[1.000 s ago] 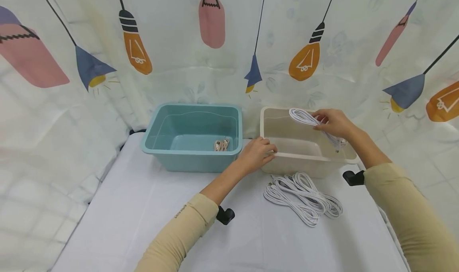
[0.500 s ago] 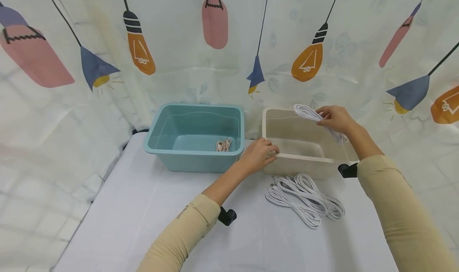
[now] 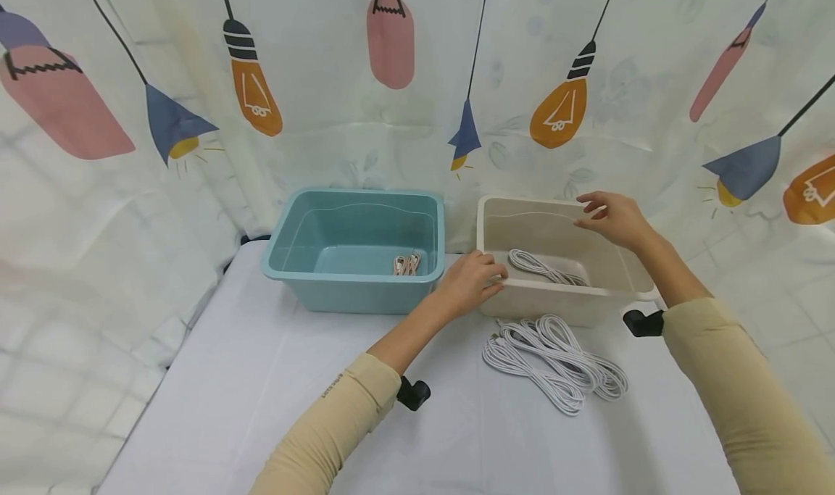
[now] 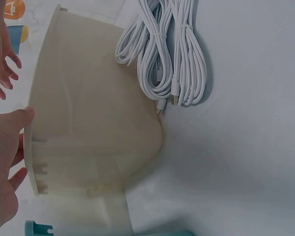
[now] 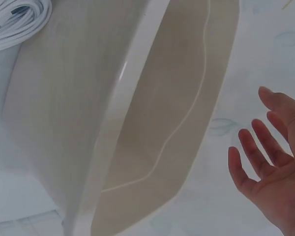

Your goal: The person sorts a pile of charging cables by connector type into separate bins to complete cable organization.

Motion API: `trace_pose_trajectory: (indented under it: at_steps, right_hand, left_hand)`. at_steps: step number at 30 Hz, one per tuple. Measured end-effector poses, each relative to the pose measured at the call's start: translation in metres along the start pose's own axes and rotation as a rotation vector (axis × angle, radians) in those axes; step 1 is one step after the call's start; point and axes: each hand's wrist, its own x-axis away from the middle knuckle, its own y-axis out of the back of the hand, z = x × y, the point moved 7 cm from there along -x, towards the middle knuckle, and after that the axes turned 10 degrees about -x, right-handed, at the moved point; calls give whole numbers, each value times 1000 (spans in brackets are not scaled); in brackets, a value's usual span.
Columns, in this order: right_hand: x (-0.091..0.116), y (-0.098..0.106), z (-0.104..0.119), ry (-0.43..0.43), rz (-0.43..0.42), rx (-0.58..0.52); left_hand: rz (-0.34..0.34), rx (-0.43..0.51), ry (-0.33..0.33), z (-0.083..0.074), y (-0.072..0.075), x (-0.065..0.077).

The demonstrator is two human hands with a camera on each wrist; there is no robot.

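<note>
My left hand (image 3: 471, 281) grips the near-left rim of a beige plastic bin (image 3: 554, 306); in the left wrist view, thumb and fingers lie on either side of the rim. Above the bin's right part hovers my right hand (image 3: 615, 221), fingers loosely bent and holding nothing. A coiled white cable (image 3: 540, 267) lies on the bin floor, below and left of that hand. In front of the bin, several coiled white cables (image 3: 554, 361) are bunched on the table; metal USB plugs (image 4: 175, 100) show in the left wrist view.
A teal bin (image 3: 352, 285) stands left of the beige one, with small bundled light-coloured cords (image 3: 406, 264) in its near-right corner. Both stand on a white-covered table (image 3: 261, 408). Behind hangs a curtain (image 3: 313, 147) printed with lamps.
My right hand has let go of the coiled white cable, which has dropped to the beige bin's floor. The left hand has stayed on the rim.
</note>
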Motion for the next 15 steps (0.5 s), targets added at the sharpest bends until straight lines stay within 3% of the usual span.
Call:
trace_pose_trajectory:
  at_steps: [15]
  right_hand:
    - [39, -4, 10, 80, -87, -95]
  left_hand:
    - [11, 17, 8, 1, -2, 0]
